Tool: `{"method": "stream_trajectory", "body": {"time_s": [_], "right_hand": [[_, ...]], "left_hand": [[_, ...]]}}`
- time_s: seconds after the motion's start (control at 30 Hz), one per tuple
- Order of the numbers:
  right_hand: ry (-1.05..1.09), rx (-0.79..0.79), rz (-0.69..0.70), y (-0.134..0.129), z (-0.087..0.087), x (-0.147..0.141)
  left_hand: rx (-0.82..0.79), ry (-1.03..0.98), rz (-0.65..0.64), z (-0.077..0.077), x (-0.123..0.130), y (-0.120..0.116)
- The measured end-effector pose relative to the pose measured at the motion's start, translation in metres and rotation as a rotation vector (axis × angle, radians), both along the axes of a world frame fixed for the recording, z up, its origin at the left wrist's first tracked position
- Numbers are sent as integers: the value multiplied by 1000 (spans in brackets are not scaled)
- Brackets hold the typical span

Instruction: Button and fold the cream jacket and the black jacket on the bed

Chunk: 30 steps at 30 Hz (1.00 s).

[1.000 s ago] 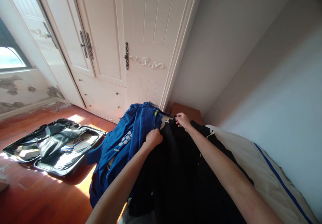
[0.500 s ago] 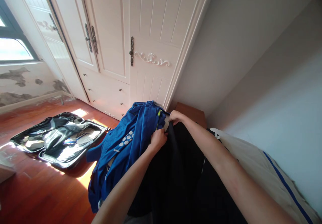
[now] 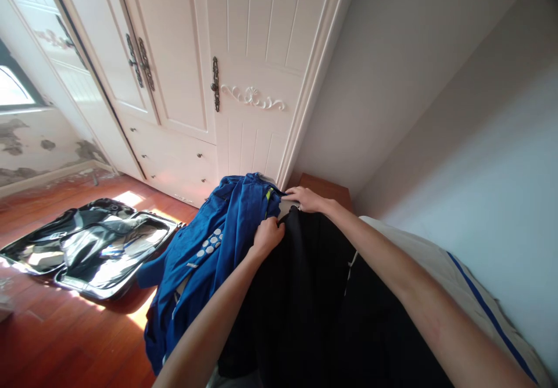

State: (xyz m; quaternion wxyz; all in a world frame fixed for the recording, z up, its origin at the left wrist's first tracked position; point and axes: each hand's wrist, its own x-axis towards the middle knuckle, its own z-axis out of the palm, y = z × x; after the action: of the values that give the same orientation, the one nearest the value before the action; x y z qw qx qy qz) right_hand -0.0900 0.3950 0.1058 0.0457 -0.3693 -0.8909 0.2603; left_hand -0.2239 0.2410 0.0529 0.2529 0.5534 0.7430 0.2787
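The left hand [image 3: 269,235] has its fingers curled tight on the top edge of a black garment [image 3: 300,301], between blue clothes [image 3: 244,213] and pale bedding [image 3: 421,251]. The right hand [image 3: 307,199] stretches partly open fingers near that edge; whether they hold cloth, I cannot tell.

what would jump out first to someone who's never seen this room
Probably the bright blue garment with a cluster of white dots, heaped near the middle, beside the black garment where the left hand grips the cloth. Next, the open suitcase lying packed on the sunlit reddish floor at left. Behind them stands a tall pale wardrobe with ornate dark handles.
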Motion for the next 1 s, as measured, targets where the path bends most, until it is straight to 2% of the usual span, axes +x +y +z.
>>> {"method": "stream_trajectory", "body": {"time_s": [0.07, 0.1, 0.13, 0.3, 0.47, 0.53, 0.67, 0.73, 0.83, 1.0], "right_hand": [[-185, 128, 326, 3, 4, -3], [-266, 185, 413, 4, 5, -3], [-316, 229, 434, 5, 5, -2], [-300, 405, 294, 10, 2, 16], [-278, 429, 256, 14, -7, 20], [-223, 366, 294, 17, -9, 18], [-220, 45, 367, 28, -2, 18], [-265, 8, 351, 34, 3, 20], [-232, 144, 260, 39, 3, 20], [-162, 347, 176, 37, -14, 18]], "left_hand": [[27, 42, -3, 3, 1, 3], [41, 56, -10, 4, 1, 4], [50, 63, -19, 4, 1, 5], [30, 68, -51, -3, -8, 3], [-20, 77, -28, -5, -11, 2], [-38, 81, -21, -4, -11, 3], [-54, 93, -14, -1, -11, 3], [-61, 105, -5, 0, -11, 3], [-75, 124, 5, -1, -10, 1], [-103, 167, 13, 2, -9, -6]]}}
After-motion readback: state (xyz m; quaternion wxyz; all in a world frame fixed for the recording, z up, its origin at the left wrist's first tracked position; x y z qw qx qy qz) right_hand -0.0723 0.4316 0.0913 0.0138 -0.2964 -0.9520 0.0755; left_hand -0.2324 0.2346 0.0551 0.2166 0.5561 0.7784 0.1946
